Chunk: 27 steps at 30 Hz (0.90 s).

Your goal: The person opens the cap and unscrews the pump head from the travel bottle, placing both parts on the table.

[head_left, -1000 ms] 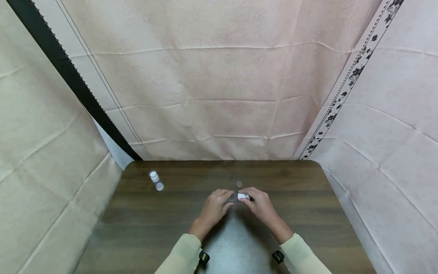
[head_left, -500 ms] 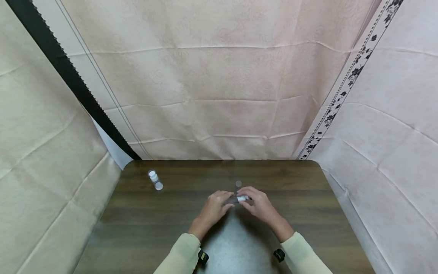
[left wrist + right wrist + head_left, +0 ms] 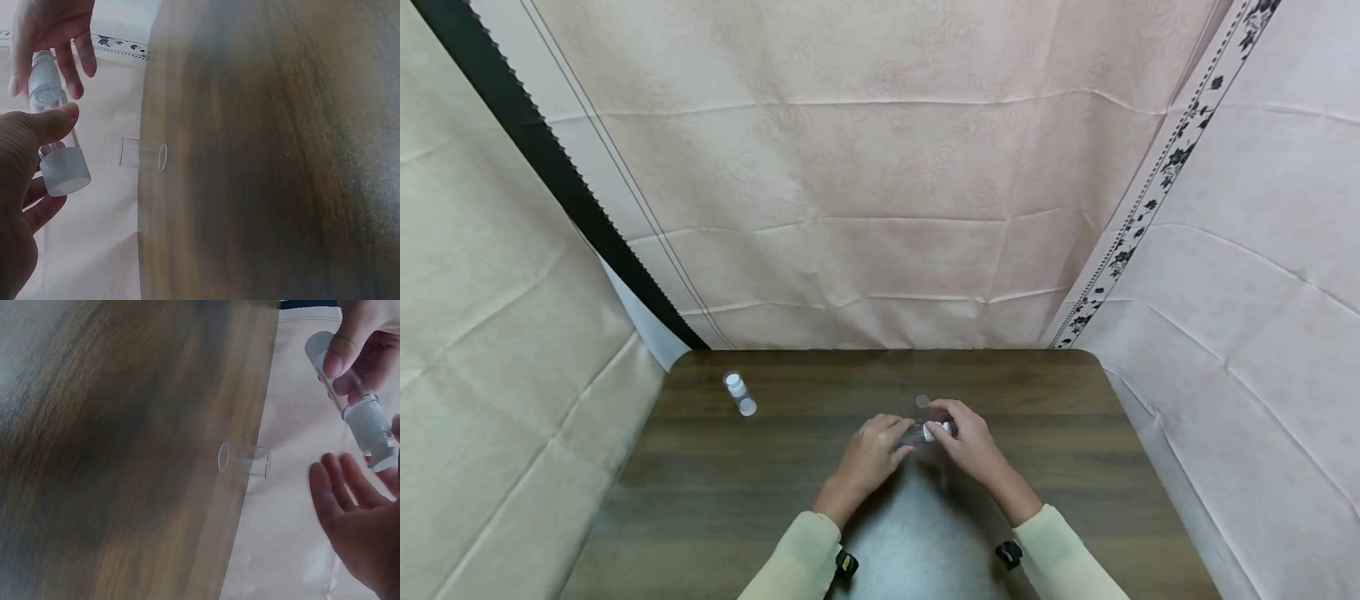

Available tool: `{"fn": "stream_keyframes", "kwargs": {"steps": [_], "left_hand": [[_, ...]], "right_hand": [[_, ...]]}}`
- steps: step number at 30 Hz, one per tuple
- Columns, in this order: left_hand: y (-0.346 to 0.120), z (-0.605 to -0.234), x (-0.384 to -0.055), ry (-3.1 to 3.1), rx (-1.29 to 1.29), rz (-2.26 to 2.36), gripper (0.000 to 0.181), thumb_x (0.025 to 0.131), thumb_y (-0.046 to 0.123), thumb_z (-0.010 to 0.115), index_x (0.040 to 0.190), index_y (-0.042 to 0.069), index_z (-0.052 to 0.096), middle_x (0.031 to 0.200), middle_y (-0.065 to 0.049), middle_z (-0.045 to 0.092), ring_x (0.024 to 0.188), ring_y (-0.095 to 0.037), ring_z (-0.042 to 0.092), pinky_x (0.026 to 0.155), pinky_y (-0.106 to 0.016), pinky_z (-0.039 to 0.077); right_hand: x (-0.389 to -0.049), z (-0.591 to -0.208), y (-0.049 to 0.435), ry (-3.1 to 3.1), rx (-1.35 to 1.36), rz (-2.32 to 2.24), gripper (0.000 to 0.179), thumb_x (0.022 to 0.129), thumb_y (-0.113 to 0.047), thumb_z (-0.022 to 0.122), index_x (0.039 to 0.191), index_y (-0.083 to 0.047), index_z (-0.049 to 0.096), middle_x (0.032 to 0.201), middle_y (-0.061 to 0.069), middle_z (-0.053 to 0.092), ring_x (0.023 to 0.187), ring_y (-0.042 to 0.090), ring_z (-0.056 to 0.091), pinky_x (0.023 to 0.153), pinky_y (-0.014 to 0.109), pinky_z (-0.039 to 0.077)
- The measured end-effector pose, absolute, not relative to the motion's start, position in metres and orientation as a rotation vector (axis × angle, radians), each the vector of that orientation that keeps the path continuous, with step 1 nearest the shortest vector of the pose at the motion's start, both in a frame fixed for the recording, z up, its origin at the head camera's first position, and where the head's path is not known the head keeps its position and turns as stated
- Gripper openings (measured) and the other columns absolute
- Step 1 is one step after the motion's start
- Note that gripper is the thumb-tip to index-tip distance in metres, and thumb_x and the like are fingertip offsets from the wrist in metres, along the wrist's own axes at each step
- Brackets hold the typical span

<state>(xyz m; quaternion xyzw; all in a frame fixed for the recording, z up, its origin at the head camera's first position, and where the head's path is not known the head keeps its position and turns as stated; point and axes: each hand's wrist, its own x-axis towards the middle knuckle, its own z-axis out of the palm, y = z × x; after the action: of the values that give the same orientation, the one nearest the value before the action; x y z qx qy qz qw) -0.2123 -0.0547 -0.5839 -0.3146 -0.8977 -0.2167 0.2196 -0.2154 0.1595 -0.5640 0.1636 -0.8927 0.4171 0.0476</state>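
Here's the held bottle point(image 3: 362, 422), and the left hand point(image 3: 868, 454) covers its left end, so much of the clear body disappears behind fingers in the head view. The right hand point(image 3: 973, 450) masks the other end, and in its own wrist view the right edge crops that hand. Just beyond the bottle, the clear tube point(image 3: 922, 401) is only a faint outline from above! Far off to the bottle's left, a white-topped container point(image 3: 741, 392), too tiny for any marking. Nearer the person than the bottle, the bottom edge cuts both pale sleeves point(image 3: 797, 554).
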Motion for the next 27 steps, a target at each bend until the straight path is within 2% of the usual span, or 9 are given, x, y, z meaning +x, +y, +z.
{"fn": "stream_keyframes", "kwargs": {"steps": [6,10,13,22,27], "left_hand": [[-0.0530,-0.5830,-0.2110,-2.489,-0.857,-0.631,0.037,0.083,0.021,0.089,0.115,0.009,0.076,0.108,-0.003,0.076,0.099,-0.018,0.071,0.087,-0.033,0.061],[-0.0527,-0.5826,-0.2110,-2.475,-0.851,-0.634,0.037,0.082,0.021,0.089,0.114,0.010,0.076,0.107,-0.003,0.076,0.097,-0.018,0.071,0.086,-0.033,0.061],[-0.0527,-0.5824,-0.2109,-2.470,-0.850,-0.623,0.036,0.083,0.024,0.089,0.114,0.010,0.076,0.107,-0.002,0.076,0.096,-0.017,0.071,0.085,-0.033,0.061],[-0.0540,-0.5840,-0.2110,-2.505,-0.835,-0.613,0.036,0.084,0.026,0.087,0.115,0.012,0.076,0.107,-0.001,0.076,0.097,-0.016,0.071,0.086,-0.032,0.061],[-0.0547,-0.5852,-0.2109,-2.503,-0.834,-0.606,0.037,0.083,0.026,0.088,0.115,0.012,0.075,0.106,-0.001,0.076,0.097,-0.016,0.071,0.086,-0.032,0.061]], "right_hand": [[-0.2154,-0.5649,0.1612,-2.798,0.416,1.340,0.016,0.101,-0.026,0.069,0.114,-0.017,0.071,0.099,-0.002,0.071,0.084,0.009,0.062,0.070,0.025,0.053],[-0.2148,-0.5641,0.1628,-2.801,0.415,1.391,0.012,0.100,-0.024,0.071,0.111,-0.021,0.071,0.090,-0.004,0.069,0.077,0.009,0.061,0.065,0.024,0.051],[-0.2136,-0.5621,0.1633,-2.784,0.435,1.396,0.014,0.098,-0.022,0.073,0.112,-0.021,0.071,0.092,-0.002,0.071,0.078,0.010,0.061,0.065,0.024,0.052],[-0.2100,-0.5616,0.1649,-2.715,0.532,1.431,0.026,0.092,-0.008,0.077,0.116,-0.019,0.074,0.117,0.005,0.072,0.100,0.019,0.070,0.080,0.027,0.060],[-0.2104,-0.5663,0.1635,-2.629,0.558,1.479,0.018,0.095,-0.014,0.076,0.111,-0.020,0.076,0.118,0.001,0.073,0.101,0.015,0.070,0.081,0.024,0.059]]}}
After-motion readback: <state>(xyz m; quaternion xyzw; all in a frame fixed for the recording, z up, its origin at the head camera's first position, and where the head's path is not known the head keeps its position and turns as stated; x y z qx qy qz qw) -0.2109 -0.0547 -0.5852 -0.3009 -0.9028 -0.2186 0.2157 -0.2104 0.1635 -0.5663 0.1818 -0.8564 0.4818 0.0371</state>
